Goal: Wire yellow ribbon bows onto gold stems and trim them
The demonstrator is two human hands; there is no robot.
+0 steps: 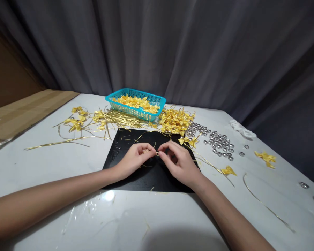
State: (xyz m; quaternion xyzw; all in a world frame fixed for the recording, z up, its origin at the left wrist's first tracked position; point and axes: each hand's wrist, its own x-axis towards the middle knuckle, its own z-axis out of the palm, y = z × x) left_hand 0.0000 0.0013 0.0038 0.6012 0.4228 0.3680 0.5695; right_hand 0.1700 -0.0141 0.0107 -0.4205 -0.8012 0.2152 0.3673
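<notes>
Over the black mat [149, 181], my left hand [134, 157] and my right hand [179, 160] meet fingertip to fingertip. Both are closed in a pinch on a small piece of gold cord [157, 153], which shows as a little loop between them. Most of the cord is hidden by my fingers. Thin gold clippings lie scattered on the mat around my hands. Just beyond the mat's far right corner is a heap of yellow ribbon bows [176, 120].
A turquoise basket [157, 116] with yellow bows stands at the back, beside a bundle of gold cords [125, 118]. Silver beads [221, 143] spread on the right, near a crumpled white tissue [242, 129]. Loose bows [75, 123] lie left. A grey curtain [146, 45] hangs behind.
</notes>
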